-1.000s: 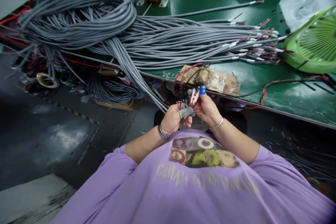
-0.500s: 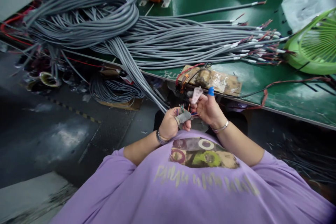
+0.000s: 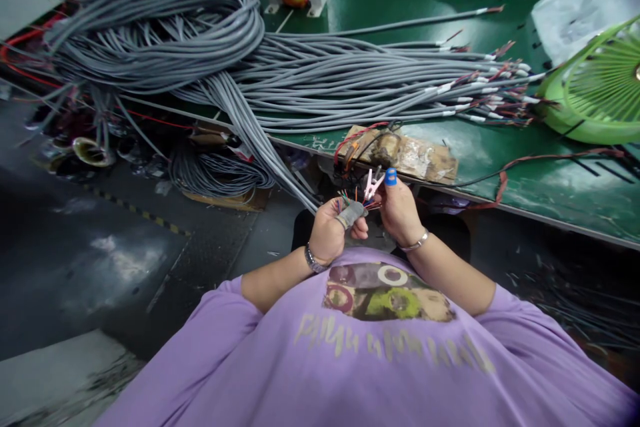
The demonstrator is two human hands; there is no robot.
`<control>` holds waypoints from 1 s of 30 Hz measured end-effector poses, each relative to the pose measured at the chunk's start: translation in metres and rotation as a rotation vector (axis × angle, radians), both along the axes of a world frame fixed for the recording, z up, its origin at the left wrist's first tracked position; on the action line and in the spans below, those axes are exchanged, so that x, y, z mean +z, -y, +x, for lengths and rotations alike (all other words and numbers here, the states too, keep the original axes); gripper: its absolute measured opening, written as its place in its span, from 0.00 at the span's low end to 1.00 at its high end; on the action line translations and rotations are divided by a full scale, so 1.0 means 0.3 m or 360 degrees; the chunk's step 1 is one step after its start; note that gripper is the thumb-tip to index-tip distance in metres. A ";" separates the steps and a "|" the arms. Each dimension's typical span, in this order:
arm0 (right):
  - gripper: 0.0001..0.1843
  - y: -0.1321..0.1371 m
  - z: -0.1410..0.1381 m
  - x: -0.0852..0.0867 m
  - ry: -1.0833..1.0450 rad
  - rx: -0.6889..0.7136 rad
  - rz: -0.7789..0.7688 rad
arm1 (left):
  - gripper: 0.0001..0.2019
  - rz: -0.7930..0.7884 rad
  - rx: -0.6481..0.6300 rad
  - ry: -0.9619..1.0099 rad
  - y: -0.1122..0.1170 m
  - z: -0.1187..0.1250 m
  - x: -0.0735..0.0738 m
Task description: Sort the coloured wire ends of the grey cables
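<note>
My left hand [image 3: 327,232] is closed round the ends of several grey cables [image 3: 295,188], which run down to it from the bench. Its thumb wears a grey wrap [image 3: 352,214]. Thin coloured wires [image 3: 356,199] fan out above and beside that thumb. Close on the right, my right hand [image 3: 400,212] has its fingers bent in at the wires and closed on a small pink clip [image 3: 373,185]. A blue cover [image 3: 391,177] sits on the right thumb, which points up. The right fingertips are partly hidden.
Many grey cables [image 3: 320,83] with stripped ends lie along the green bench [image 3: 565,197]. A wooden block [image 3: 425,159] with tape and wires sits at its front edge. A green fan [image 3: 590,90] stands at right. A coiled cable bundle [image 3: 220,170] lies below the bench.
My right hand has moved slightly left, closer to the wires in my left hand, and its thumb has come in towards the pink clip. The clip has turned and its two-legged shape shows.
</note>
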State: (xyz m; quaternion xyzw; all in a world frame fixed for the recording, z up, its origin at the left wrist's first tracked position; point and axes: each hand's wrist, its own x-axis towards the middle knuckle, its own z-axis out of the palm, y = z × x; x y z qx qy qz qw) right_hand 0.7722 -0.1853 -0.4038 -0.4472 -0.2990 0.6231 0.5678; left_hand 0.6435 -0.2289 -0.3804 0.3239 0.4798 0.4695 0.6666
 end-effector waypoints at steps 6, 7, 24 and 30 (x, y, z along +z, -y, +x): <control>0.31 -0.025 -0.016 0.027 -0.0391 0.0218 -0.0263 | 0.22 0.0001 -0.0002 -0.0029 0.001 0.001 -0.023; 0.30 -0.028 -0.019 0.032 -0.0420 0.0182 -0.0269 | 0.22 0.0000 -0.0009 -0.0034 0.001 0.001 -0.026; 0.20 0.016 0.109 -0.001 -0.0060 0.0932 -0.0274 | 0.21 0.0088 -0.0189 -0.0237 0.036 -0.044 -0.067; 0.17 0.030 0.084 0.017 0.0197 0.0911 -0.0070 | 0.17 -0.0021 -0.0561 -0.0352 0.007 -0.045 -0.051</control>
